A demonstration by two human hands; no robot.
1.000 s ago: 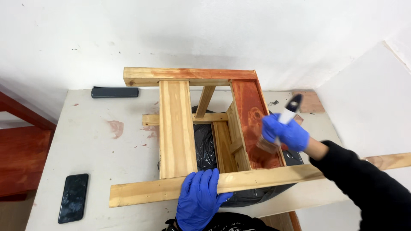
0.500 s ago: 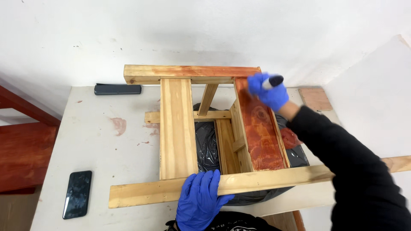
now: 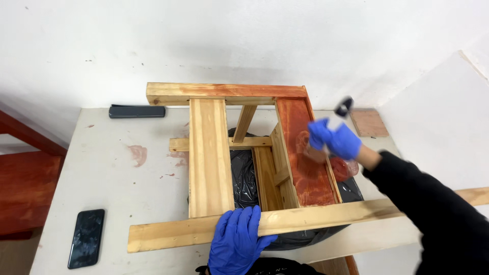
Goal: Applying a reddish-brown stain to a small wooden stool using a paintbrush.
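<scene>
Right hand (image 3: 333, 138), blue-gloved, grip closed around a brush handle (image 3: 342, 109); handle tip blurred, sticking up and away from the person. The bristle end is hidden behind the hand, low against the red-stained board (image 3: 303, 153) on the frame's right side. Left hand (image 3: 237, 239), also gloved, lies flat with fingers spread over the near unstained rail (image 3: 285, 221), pressing on it rather than wrapping it.

Wooden frame (image 3: 209, 153) sits on black plastic sheeting (image 3: 244, 173) on the white counter (image 3: 112, 183). Far rail partly stained, wide left board bare wood. Red smears on the counter left of the frame. Dark phone (image 3: 86, 238) near the front left edge; dark flat bar (image 3: 136, 111) by the wall. Red-stained wood piece (image 3: 25, 188) stands off the counter at far left.
</scene>
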